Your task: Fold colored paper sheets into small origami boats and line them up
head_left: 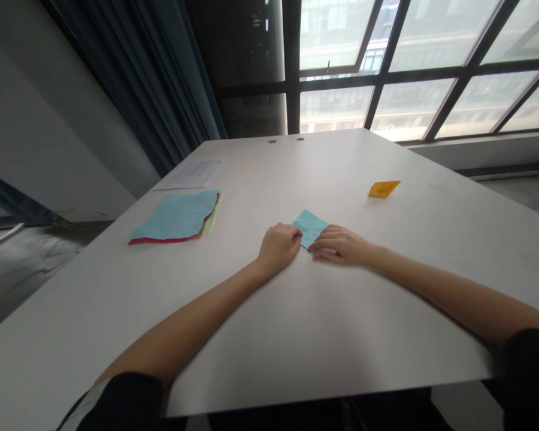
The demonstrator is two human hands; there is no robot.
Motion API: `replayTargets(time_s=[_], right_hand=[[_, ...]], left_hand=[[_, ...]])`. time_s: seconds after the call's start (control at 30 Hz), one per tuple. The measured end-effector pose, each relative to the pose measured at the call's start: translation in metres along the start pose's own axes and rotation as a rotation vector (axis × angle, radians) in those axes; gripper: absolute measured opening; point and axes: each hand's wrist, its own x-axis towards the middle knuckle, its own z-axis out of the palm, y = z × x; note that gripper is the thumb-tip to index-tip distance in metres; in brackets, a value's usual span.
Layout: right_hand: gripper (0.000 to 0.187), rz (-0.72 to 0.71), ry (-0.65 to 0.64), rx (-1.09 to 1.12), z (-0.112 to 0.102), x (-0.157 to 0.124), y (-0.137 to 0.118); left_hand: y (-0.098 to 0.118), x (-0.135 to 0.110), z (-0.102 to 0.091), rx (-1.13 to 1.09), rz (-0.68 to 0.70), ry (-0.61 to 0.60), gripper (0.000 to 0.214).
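Observation:
A small folded square of light blue paper (pixel 309 224) lies on the white table with one corner pointing away from me. My left hand (pixel 280 244) has its fingers curled onto the paper's left corner, gripping that edge. On the right side, my right hand (pixel 339 244) rests with fingers stretched out over the paper's right corner and near edge. Both hands touch the table around the paper, and the fingers hide part of its near sides.
A stack of coloured paper sheets (pixel 179 214), light blue on top with red and green beneath, sits at the left. Behind it lies a printed white sheet (pixel 192 173). A folded yellow paper boat (pixel 384 189) stands at the right on the white table (pixel 269 335).

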Motion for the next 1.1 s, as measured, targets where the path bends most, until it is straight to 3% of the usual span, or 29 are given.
replayTargets(time_s=[0.23, 0.3, 0.43, 0.57, 0.83, 1.1], right_hand=[[0.022, 0.410, 0.199, -0.007, 0.002, -0.006, 0.024], [0.025, 0.477, 0.189, -0.045, 0.005, -0.009, 0.031], [0.047, 0.555, 0.111, -0.104, 0.011, -0.015, 0.038], [0.048, 0.571, 0.032, -0.081, 0.014, -0.017, 0.041], [0.043, 0.569, 0.104, 0.031, 0.014, -0.017, 0.043], [0.046, 0.507, 0.184, 0.106, 0.012, -0.016, 0.041]], left_hand=[[-0.006, 0.002, 0.001, 0.064, 0.055, -0.059, 0.015], [-0.008, 0.003, 0.000, 0.048, 0.031, -0.057, 0.016], [-0.012, 0.004, 0.002, 0.096, -0.037, -0.022, 0.019], [-0.017, 0.004, 0.005, 0.151, -0.106, 0.027, 0.040], [-0.021, 0.005, 0.004, 0.021, -0.142, 0.000, 0.021], [-0.018, 0.005, 0.001, -0.028, -0.153, 0.032, 0.034]])
